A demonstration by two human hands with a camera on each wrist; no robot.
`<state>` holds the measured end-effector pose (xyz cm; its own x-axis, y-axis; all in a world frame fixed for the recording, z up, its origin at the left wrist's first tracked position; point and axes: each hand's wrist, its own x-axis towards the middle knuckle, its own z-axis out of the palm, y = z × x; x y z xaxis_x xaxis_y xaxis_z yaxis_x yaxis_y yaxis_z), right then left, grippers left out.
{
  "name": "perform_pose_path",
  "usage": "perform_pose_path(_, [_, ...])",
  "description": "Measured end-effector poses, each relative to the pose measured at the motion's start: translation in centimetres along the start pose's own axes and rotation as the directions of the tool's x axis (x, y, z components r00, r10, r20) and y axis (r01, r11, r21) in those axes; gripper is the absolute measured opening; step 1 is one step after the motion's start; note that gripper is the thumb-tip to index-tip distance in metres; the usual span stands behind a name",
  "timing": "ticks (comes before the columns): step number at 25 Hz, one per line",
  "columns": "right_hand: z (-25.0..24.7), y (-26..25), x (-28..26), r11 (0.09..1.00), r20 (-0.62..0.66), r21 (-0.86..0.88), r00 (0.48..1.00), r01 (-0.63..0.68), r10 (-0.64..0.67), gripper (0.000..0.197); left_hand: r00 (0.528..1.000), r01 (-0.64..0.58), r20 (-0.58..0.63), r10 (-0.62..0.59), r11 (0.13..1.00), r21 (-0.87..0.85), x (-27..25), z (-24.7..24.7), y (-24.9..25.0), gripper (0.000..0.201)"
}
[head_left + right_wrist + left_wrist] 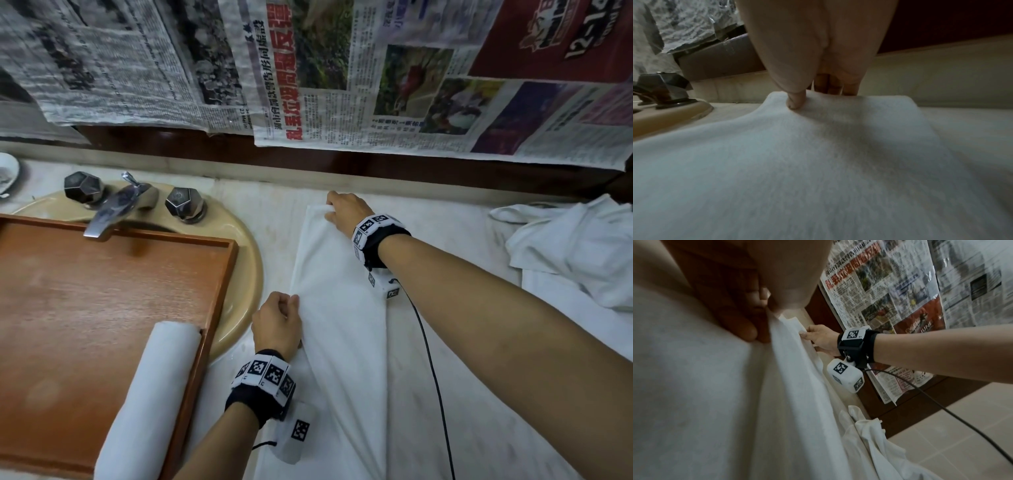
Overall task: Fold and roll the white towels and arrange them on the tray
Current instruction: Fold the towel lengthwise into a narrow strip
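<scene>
Here, from the head view, the folded towel (339, 308) lies on the counter (479, 394) beside the tray (85, 291); a rolled towel (150, 394) rests in the tray. From the left wrist, the left hand (748, 308) pinches the towel's edge. From the right wrist, the right hand (818, 65) grips its far corner.

Fluffy cloth towel (339, 308), matt wooden tray (102, 291), glossy metal faucet (113, 209), newsprint paper (342, 68)
</scene>
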<state>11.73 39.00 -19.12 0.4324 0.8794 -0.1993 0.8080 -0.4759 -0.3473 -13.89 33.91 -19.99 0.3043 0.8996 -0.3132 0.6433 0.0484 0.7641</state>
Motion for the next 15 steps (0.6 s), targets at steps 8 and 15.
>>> perform_pose_path(8, [-0.5, -2.1, -2.0, 0.973, 0.02, -0.229, 1.0, -0.012, 0.017, 0.044, 0.993, 0.115, 0.038, -0.115, 0.993, 0.025, 0.8, -0.7, 1.3, 0.024])
perform_pose_path(15, [2.6, 1.4, -9.6, 0.734, 0.446, -0.225, 0.737, 0.641, -0.508, 0.065, 0.962, 0.205, 0.172, -0.212, 0.977, 0.062, 1.8, -1.6, 2.5, 0.031])
